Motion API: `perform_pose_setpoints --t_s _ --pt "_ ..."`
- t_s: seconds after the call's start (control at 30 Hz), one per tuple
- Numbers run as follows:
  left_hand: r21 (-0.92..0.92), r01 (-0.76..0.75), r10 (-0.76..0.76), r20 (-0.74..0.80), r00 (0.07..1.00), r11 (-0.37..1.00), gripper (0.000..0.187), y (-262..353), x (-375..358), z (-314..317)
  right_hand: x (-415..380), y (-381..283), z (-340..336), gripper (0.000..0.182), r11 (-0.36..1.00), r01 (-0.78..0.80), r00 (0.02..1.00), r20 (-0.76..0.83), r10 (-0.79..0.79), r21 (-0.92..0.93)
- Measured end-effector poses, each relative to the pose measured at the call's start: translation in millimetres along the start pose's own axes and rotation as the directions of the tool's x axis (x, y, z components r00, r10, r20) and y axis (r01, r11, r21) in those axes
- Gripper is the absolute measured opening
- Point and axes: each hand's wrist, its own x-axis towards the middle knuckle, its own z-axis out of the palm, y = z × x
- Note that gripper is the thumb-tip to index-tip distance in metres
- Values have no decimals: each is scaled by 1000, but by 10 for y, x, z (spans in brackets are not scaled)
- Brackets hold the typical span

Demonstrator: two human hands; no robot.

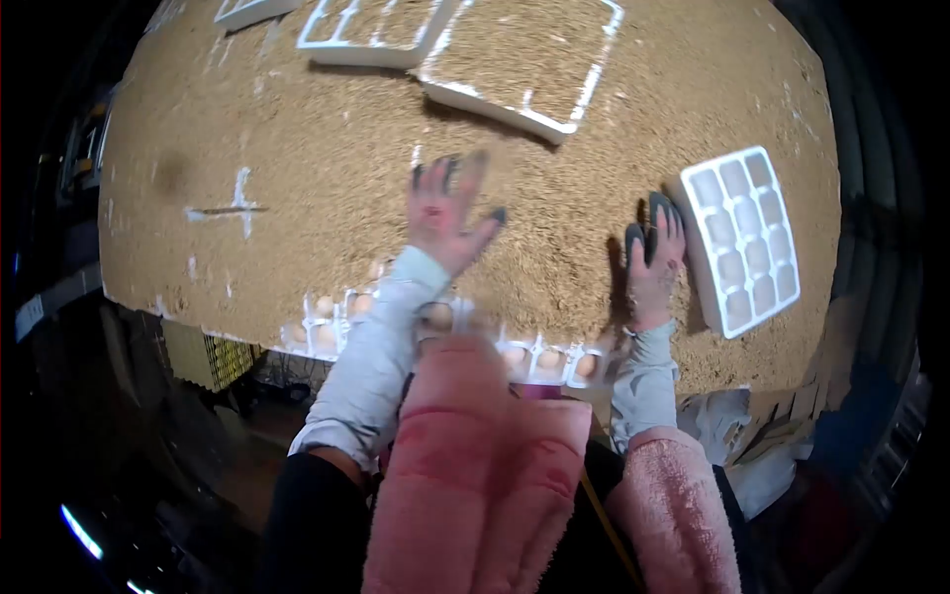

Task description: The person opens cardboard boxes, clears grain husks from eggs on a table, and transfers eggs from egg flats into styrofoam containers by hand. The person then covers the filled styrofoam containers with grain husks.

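Observation:
My left hand [440, 213], slightly blurred, is spread with fingers apart over the layer of tan, sawdust-like crumbs [336, 168] on the table. My right hand [655, 262] has its fingers stretched out right beside the left wall of a white tray [737, 243] with several square cells, which sits at an angle. Dark coverings show on the fingertips of both hands. Along the near edge, partly hidden by my left sleeve, a row of clear-white cells [547, 374] holds round, pale brown, egg-like pieces [586, 364].
At the far side stand white divided trays, one [371, 54] with strips of crumbs and another [529, 124] filled over with them. A third white tray [255, 12] is cut off at the top. A thin dark stick [228, 210] lies at left. Cardboard pieces [782, 436] are below the right edge.

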Motion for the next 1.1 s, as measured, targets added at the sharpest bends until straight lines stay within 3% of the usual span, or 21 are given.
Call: perform_pose_setpoints --t_s 0.03,0.07,0.13,0.2,0.27,0.3,0.37,0.4,0.47,0.5,0.53,0.6,0.7,0.8,0.9,0.93,0.97,1.0,1.03,1.07,1.1 --pt "107 -148 154 -43 987 983 76 194 25 36 -54 -52 -17 59 963 21 997 78 1 -268" --pt "95 -206 208 -10 978 974 80 329 42 169 -9 -158 25 62 941 99 992 106 -68 -324" --pt "195 -244 188 266 945 950 76 449 10 238 36 -312 341 66 984 -39 996 89 24 172" --pt "148 -158 125 211 970 976 73 115 -330 241 -266 -530 905 66 918 -192 980 112 163 346" --pt "176 -77 41 200 979 981 73 -288 -729 -137 -234 -1407 1117 64 733 -277 955 264 137 621" --pt "285 5 -53 161 986 958 70 -495 -1011 -383 -331 -1595 1365 61 913 154 962 155 -226 379" --pt "440 245 -287 30 958 864 66 -978 -1534 -851 -502 -2728 1657 56 921 274 935 148 -323 278" --pt "470 394 -419 -54 906 790 65 -1211 -1766 -1028 -571 -3044 1948 54 858 312 920 95 -380 408" --pt "347 594 -505 -318 802 726 72 -1803 -2158 -1350 -542 -3569 2259 48 726 427 714 291 -637 539" --pt "315 672 -534 -423 731 670 79 -2123 -2315 -1478 -386 -3801 2309 44 626 545 607 252 -753 559" --pt "277 735 -548 -518 657 619 86 -2454 -2409 -1637 -137 -4021 2320 45 587 665 606 127 -786 462" --pt "290 802 -559 -594 578 522 93 -3031 -2434 -2009 510 -4120 2670 55 715 653 720 86 -688 249" --pt "239 907 -744 -518 421 347 82 -3699 -2401 -2150 1312 -4056 2989 67 870 474 804 467 -367 -133" --pt "429 821 -728 -411 548 376 73 -3188 -2153 -1946 949 -4013 2874 69 826 557 672 633 -385 -89" --pt "512 481 -420 -239 876 712 67 -2404 -2066 -1366 226 -3545 2206 72 581 813 447 673 -590 -31" --pt "369 383 -314 -234 920 847 69 -2000 -2037 -1176 69 -3317 1848 71 622 776 432 631 -645 104" --pt "215 265 -211 -243 947 940 72 -1556 -2013 -978 -76 -2864 1706 67 634 738 447 537 -715 230" --pt "182 230 -284 384 879 956 68 -1075 -1846 -1010 -220 -2523 1391 64 670 722 464 598 -654 172" --pt "212 24 -85 284 955 977 68 -774 -1886 -706 -344 -2265 1011 58 607 794 388 798 -460 -36" --pt "257 -176 131 183 974 950 70 -493 -1956 -353 -453 -1992 628 52 672 741 397 817 -419 -16" --pt "159 -204 136 363 922 966 70 -179 -1947 -148 -556 -1672 284 50 767 641 522 748 -409 -28"
